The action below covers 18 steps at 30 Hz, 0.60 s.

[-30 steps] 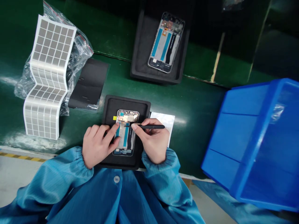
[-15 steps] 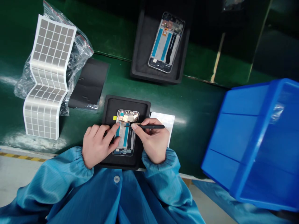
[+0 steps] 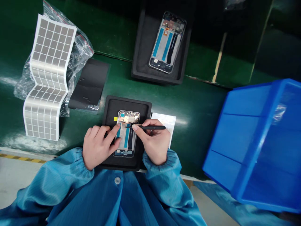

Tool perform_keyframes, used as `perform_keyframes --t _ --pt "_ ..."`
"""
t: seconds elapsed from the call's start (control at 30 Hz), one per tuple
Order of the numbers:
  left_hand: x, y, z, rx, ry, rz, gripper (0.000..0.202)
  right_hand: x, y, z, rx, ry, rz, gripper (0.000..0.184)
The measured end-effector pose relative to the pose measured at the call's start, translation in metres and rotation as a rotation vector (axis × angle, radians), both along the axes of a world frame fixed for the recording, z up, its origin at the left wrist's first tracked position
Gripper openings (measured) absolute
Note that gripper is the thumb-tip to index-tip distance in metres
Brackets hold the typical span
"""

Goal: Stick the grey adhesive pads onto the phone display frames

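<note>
An opened phone frame (image 3: 127, 125) with blue strips lies in a black foam tray (image 3: 113, 108) right in front of me. My left hand (image 3: 98, 146) rests on the tray, its fingers pressed against the frame's left edge and gripping it. My right hand (image 3: 154, 144) pinches black tweezers (image 3: 148, 127), whose tip touches the frame's upper middle. A small yellow tab (image 3: 115, 119) sticks out at the frame's top left.
A second phone frame (image 3: 166, 42) sits in another black tray (image 3: 143, 47) further back. A curled sheet of grey square stickers (image 3: 47, 78) lies on a plastic bag at left, beside a black sheet (image 3: 90, 84). A blue bin (image 3: 256, 141) stands at right. White paper (image 3: 166, 121) lies under my right hand.
</note>
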State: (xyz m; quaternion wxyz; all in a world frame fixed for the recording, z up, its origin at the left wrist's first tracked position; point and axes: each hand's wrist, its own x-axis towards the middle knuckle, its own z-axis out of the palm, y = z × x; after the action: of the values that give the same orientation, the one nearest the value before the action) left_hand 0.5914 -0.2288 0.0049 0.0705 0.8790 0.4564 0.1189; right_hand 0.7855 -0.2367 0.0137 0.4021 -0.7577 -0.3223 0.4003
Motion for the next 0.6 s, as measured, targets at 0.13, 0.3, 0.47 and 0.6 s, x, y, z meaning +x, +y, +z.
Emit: perform_keyframes --t 0.13,0.3,0.47,0.6 --pt "-0.0013 -0.0014 -0.0025 -0.009 0.002 0.001 0.043 0.0002 -0.0001 -0.001 -0.006 -0.01 0.002 0.027" --pt "-0.0016 -0.0016 -0.003 -0.008 0.003 0.001 0.043 0.0007 -0.0005 -0.0017 0.0 -0.003 0.005 0.028" --pt "-0.0005 -0.0008 -0.0012 -0.003 -0.005 -0.004 0.042 0.0004 -0.0008 -0.001 0.005 0.002 0.0 0.028" --pt "-0.0009 -0.0013 -0.0018 -0.003 -0.004 -0.006 0.043 0.0006 -0.0004 -0.0009 0.023 0.011 0.001 0.027"
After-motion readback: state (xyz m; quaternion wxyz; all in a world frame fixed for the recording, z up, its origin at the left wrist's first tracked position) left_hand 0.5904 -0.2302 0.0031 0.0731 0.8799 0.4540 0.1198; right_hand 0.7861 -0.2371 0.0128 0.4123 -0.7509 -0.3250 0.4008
